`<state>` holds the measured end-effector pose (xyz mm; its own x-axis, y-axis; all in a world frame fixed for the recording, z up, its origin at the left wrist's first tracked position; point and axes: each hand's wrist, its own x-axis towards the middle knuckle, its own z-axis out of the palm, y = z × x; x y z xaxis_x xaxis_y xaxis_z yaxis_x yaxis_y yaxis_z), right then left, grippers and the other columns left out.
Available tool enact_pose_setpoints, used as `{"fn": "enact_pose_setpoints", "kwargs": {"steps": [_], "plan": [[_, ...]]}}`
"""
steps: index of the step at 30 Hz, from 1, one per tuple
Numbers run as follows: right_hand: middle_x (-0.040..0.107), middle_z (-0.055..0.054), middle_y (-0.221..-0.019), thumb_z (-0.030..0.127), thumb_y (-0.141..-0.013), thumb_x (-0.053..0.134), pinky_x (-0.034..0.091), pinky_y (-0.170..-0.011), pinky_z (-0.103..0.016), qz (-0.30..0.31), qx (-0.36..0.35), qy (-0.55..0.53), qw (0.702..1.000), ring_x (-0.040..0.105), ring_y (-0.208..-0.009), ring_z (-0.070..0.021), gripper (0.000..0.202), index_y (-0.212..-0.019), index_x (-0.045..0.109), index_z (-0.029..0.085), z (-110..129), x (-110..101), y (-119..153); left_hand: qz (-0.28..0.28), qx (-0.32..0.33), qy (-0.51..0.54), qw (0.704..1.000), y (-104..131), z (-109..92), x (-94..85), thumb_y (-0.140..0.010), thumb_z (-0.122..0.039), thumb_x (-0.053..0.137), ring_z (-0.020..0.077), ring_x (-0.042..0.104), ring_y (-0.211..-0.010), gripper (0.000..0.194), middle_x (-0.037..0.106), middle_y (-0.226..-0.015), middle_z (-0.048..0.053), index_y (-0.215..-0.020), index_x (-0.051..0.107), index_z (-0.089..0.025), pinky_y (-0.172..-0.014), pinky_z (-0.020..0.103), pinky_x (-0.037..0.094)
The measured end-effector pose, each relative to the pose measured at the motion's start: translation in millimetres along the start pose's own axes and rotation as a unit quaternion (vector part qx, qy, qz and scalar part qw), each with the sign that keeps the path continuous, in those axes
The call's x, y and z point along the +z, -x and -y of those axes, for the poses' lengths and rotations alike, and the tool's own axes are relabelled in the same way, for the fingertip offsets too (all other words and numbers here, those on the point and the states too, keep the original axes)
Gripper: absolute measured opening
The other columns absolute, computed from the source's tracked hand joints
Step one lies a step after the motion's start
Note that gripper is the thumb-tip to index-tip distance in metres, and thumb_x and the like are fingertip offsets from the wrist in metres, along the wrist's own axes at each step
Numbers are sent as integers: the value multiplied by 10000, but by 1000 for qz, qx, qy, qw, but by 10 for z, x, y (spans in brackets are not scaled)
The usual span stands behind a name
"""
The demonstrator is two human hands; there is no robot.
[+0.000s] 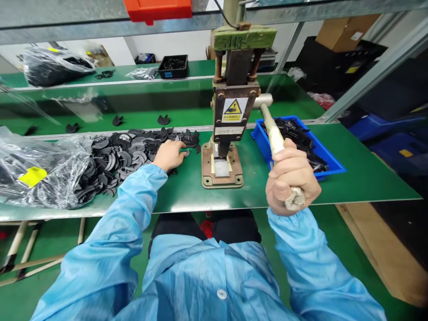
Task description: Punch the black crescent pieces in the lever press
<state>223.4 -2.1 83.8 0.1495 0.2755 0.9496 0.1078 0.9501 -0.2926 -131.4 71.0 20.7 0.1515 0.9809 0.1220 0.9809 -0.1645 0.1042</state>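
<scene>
My right hand (292, 176) is wrapped round the taped lever handle (274, 133) of a hand press (232, 107). The lever comes down toward me from the press's right side. At the right end of a pile of curved black plastic pieces (133, 151) is my left hand (170, 154), palm down, with index finger and thumb a little apart. A small grey piece lies by its fingertips, and I see nothing clearly gripped. Under the press ram, a pale metal block (221, 168) sits on the base plate (207, 177).
A blue bin (329, 164) of black parts stands right of the press. A clear plastic bag (50, 178) lies left of the pile. Behind are a few loose pieces (163, 119), a black tray (173, 73) and a filled bag (55, 67). A shelf edge (83, 33) crosses above.
</scene>
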Motion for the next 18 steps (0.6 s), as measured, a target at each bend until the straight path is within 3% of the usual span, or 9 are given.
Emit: {"fn": "enact_pose_setpoints", "kwargs": {"steps": [3,6,13,18], "plan": [[610,43,-660,410,-907,735,576,-1111,-596,-17,-4,-3,1000,706,-860,-193,363,-651,532,250,-12,31,9,81,-26,-47,995,-95,255,-17,-933,-402,706,406,641,-1289,430,792,-1296,183,-1298,753,-178,-1076,500,502],[602,31,-642,429,-885,752,577,-1084,-618,-17,-9,-3,1000,703,-843,-216,358,-650,543,259,-26,29,5,115,-15,-43,992,-179,289,-1,-873,-361,769,408,655,-1283,435,816,-1199,169,-1269,740,-185,-1071,495,494],[619,44,-660,458,-896,732,586,-1082,-649,-3,-2,16,1000,708,-846,-225,333,-676,559,279,-12,0,1,66,43,46,996,-92,100,-56,-883,-175,682,332,745,-1056,408,780,-1142,162,-1290,656,-158,-901,401,561],[607,51,-655,474,-906,728,581,-1115,-641,-16,10,19,1000,707,-852,-215,359,-673,541,276,-1,19,18,29,131,73,988,112,-182,-86,-938,-198,595,293,731,-1031,305,749,-1175,130,-1228,689,-209,-905,386,561]]}}
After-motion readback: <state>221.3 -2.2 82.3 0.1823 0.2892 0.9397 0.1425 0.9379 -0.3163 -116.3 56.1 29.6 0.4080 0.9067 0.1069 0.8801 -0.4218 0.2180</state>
